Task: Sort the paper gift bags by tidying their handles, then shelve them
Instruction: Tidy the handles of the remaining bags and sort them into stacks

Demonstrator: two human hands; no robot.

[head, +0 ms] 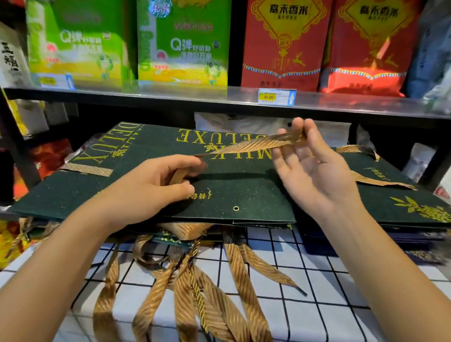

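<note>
Atop a flat dark-green paper gift bag [149, 192], left hand [149, 184] and right hand [312, 165] pinch its striped gold ribbon handle [249, 146], which seemingly needs folding flat next.

Top dark green gift bag [165, 193]: gold print, upside down to viewer, "DELUXE" and part of "MILK"; side panel repeats "DELUX". Shelf price tag [276, 96]: "45·00". Red rice bags [286, 39]: "禾香米" legible, first character unclear. Green packs [185, 36]: "Q弹", rest blurred.
</note>
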